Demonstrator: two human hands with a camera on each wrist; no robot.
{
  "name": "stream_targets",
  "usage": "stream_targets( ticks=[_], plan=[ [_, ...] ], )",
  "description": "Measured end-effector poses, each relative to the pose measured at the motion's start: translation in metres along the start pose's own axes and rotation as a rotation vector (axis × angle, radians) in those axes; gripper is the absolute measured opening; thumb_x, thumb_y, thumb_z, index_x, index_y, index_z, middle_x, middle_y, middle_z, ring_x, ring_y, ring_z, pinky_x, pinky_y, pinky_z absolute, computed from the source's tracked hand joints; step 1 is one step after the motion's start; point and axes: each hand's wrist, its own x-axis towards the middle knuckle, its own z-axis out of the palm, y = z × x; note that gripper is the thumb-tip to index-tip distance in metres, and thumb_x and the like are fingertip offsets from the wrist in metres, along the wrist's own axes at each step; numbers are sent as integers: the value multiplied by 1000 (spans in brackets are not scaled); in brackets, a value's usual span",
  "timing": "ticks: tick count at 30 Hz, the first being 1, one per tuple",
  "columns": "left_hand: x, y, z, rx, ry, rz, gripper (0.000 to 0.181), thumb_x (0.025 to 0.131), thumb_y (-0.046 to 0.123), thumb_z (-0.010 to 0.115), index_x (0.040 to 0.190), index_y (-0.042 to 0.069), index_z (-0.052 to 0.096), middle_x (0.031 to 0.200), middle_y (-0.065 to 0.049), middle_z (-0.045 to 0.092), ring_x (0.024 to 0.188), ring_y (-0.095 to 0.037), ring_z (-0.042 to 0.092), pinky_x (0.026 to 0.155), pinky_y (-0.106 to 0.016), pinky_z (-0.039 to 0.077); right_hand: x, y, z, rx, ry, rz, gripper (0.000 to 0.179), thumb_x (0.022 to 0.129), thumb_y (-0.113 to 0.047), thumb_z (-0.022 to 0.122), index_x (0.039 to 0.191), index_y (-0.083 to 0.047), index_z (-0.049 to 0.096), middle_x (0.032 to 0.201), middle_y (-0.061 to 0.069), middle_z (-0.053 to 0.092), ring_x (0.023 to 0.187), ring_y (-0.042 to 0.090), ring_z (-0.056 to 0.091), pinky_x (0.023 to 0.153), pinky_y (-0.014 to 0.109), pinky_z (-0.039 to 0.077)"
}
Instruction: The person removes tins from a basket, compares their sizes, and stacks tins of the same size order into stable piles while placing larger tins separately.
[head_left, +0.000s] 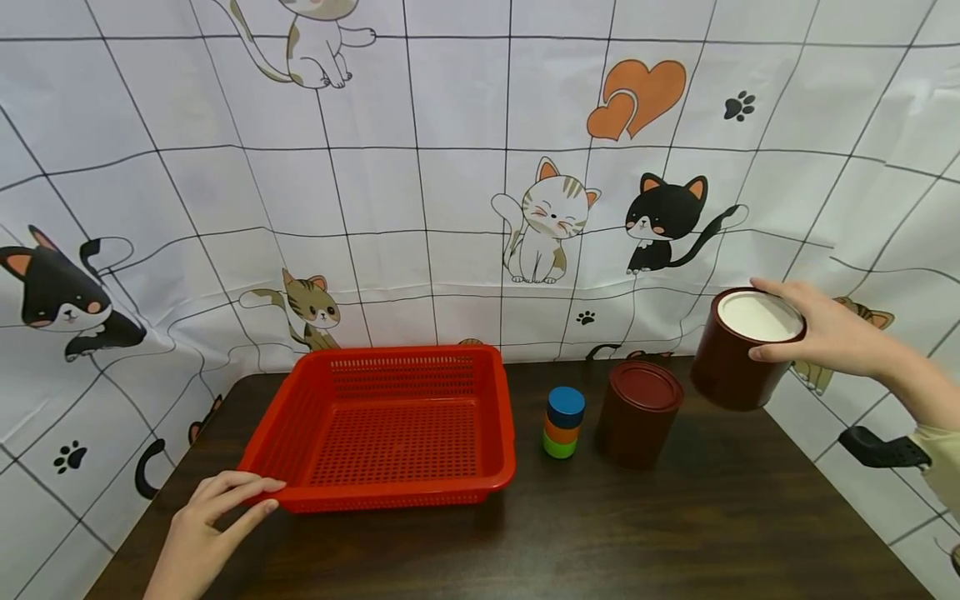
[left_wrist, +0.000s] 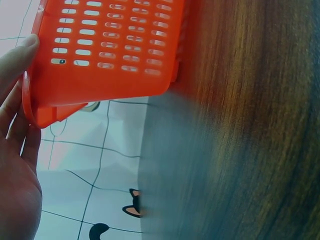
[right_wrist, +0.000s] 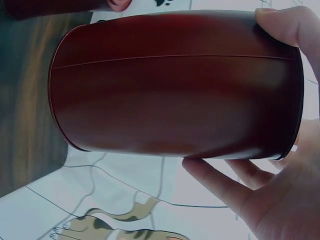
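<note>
My left hand [head_left: 206,525] pinches the front left corner of a red plastic basket [head_left: 397,493], slotted and with nothing in it. In the left wrist view the thumb lies on one side of the basket's rim [left_wrist: 28,95] and the fingers on the other. At the far right, my right hand [head_left: 832,329] grips a dark red-brown cylindrical canister [head_left: 731,375] near its pale cream upper end, tilted a little. The right wrist view shows the thumb and fingers on opposite sides of the smooth canister [right_wrist: 170,105], which has a thin seam.
A second red-brown canister [head_left: 637,425], with a red lid, stands right of the basket. Between them is a small stack of blue, orange and green round pieces [head_left: 562,423]. Behind the dark wooden table [head_left: 585,533] hangs a white sheet [head_left: 450,192] printed with cats.
</note>
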Motion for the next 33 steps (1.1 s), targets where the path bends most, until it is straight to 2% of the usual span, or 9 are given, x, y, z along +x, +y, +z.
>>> stream_targets(
  ticks=[9,17,27,33],
  plan=[
    [0,1,0,7,-11,-21,31,77,13,84,102,31,77,97,18,63,96,13,42,79,-11,35,2,9,18,0,-29,18,104,77,-32,83,156,-3,22,146,34,31,117,47,43,83,65,43],
    [0,0,0,-4,-6,-7,33,76,11,84,102,31,77,97,18,63,95,12,43,79,-11,34,-2,18,30,-22,-38,19,105,78,-36,82,156,-2,21,137,34,37,108,46,51,73,57,48],
    [0,0,0,-10,1,6,33,75,8,84,102,28,78,97,18,63,94,12,43,78,-10,34,-5,27,47,-10,-51,42,104,77,-38,82,156,-3,24,142,35,34,111,50,50,72,58,48],
    [0,1,0,-2,-1,10,34,75,8,84,101,28,78,97,19,63,95,13,43,79,-10,34,-8,29,57,5,-65,40,104,77,-39,81,155,0,24,141,34,35,111,46,50,74,55,48]
  ],
)
